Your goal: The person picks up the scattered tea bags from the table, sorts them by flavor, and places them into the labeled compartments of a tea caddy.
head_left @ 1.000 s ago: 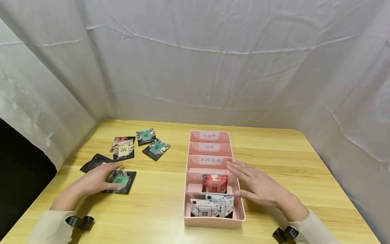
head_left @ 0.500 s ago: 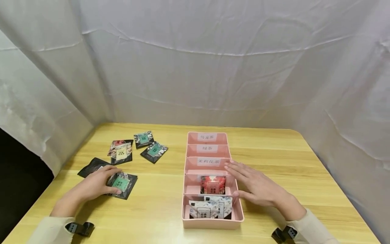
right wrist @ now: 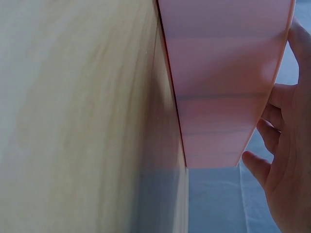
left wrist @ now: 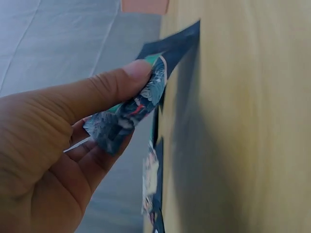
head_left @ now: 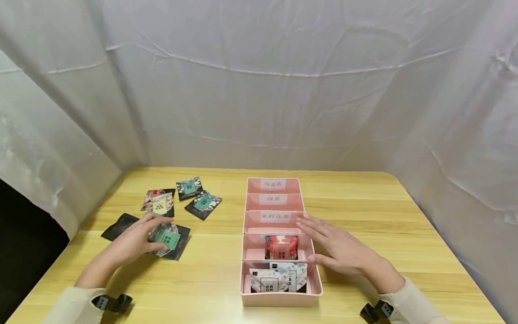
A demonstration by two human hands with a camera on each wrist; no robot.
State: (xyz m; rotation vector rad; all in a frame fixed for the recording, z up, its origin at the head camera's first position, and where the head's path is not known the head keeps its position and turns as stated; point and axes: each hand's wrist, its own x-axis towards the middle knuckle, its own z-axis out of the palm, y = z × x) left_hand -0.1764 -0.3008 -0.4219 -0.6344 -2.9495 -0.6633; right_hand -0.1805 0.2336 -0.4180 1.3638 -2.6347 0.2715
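Note:
My left hand (head_left: 128, 243) pinches a black tea sachet (head_left: 178, 240) with a green label, at the left of the table. In the left wrist view the thumb (left wrist: 138, 70) lies over this sachet and the other fingers are beneath, so it bends; a dark corner points towards the tabletop. My right hand (head_left: 346, 247) rests with fairly straight fingers at the right rim of a long pink divided box (head_left: 280, 300). Seen from the right wrist, fingertips (right wrist: 250, 158) lie along the rim of the box's side wall (right wrist: 223, 68).
Two green-labelled sachets (head_left: 203, 203) and a pile with a cream-labelled sachet (head_left: 159, 204) lie behind my left hand; a dark sachet (head_left: 119, 226) is beside it. The box holds a red sachet (head_left: 281, 247) and two white-blue sachets (head_left: 265, 281). Its back compartments carry paper labels (head_left: 275, 217).
My left hand has closed on the green-labelled sachet and raised it slightly, shifting a little to the right. The right hand keeps its place at the box rim.

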